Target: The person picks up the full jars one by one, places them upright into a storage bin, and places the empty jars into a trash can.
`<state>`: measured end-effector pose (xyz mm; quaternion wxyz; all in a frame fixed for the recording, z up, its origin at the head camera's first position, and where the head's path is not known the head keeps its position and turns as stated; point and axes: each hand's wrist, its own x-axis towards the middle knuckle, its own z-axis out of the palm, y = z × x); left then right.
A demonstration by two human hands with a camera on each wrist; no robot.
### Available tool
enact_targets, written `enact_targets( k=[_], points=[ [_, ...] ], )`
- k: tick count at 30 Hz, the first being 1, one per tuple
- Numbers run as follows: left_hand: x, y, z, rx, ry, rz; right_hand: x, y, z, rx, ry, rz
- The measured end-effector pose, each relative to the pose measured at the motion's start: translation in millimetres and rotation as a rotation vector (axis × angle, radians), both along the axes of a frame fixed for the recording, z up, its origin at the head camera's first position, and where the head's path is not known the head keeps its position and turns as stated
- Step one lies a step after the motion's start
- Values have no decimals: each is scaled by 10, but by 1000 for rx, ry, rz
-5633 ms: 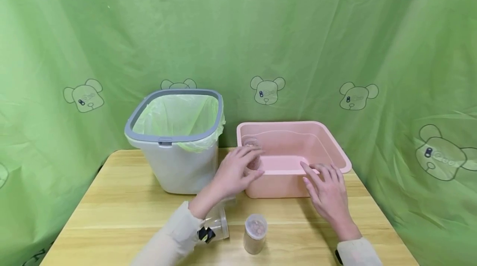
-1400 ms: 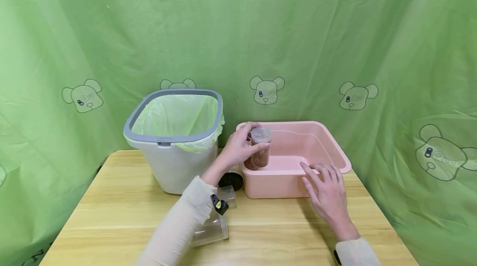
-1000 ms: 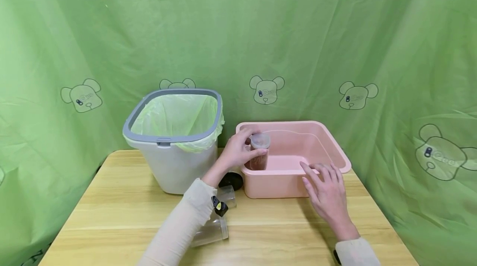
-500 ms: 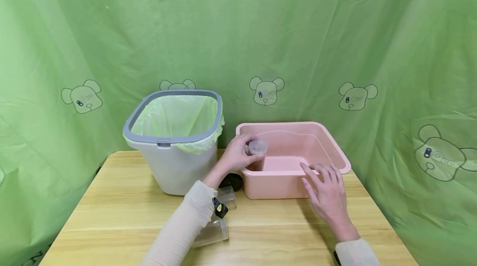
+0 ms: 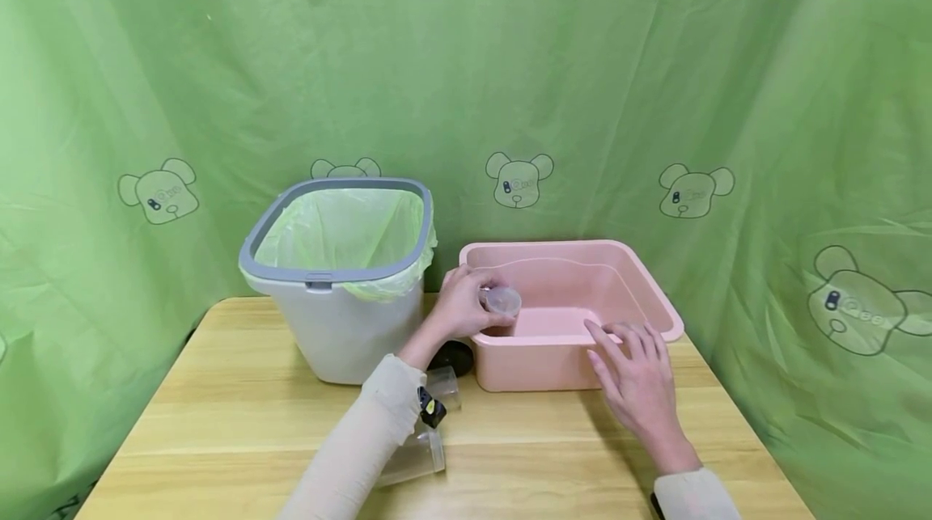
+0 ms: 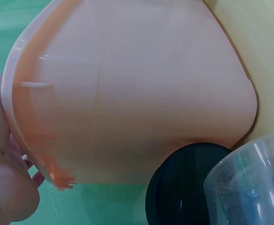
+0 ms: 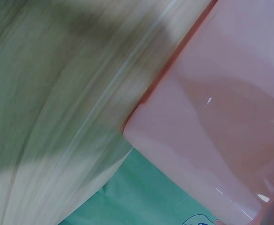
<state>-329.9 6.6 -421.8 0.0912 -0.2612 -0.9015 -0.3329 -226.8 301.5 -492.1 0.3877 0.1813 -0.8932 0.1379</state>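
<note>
My left hand (image 5: 460, 308) reaches over the left end of the pink basin (image 5: 582, 366) and holds a clear jar (image 5: 502, 302) by its upper part. The jar's translucent round lid faces up, and its reddish-brown contents are mostly hidden by the fingers and basin wall. A sliver of another clear thing shows just behind the lid. In the left wrist view, part of that hand (image 6: 8, 173) is at the basin's rim; the jar is out of sight there. My right hand (image 5: 639, 378) is at the front rim with its fingers loosely bent and nothing held.
A grey-rimmed bin (image 5: 349, 326) with a green liner stands left of the basin. Clear containers, one nearer (image 5: 415, 459) and a smaller container (image 5: 442, 386), lie on the wooden table (image 5: 218, 423). Beside the basin is a black round piece (image 5: 453, 357). A green curtain (image 5: 582, 83) hangs behind.
The jar that stood at the table's front was picked up by my left hand, carried into the basin's left end and lowered. My right hand has stayed put.
</note>
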Motion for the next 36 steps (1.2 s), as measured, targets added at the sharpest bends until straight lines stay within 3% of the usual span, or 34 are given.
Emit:
enact_targets(
  k=[8,13,22,36],
  points=[
    [0,16,-11,7,-34,39,0,-6,-14,3,7,-11],
    [-1,28,-4,34,-95,45,14,-10,5,1,-16,-11],
    [-17,35,51,-95,-99,49,9,-11,0,-1,6,-3],
    [-40,46,82,-121,-146,47,13,-15,17,2,-2,-7]
  ],
)
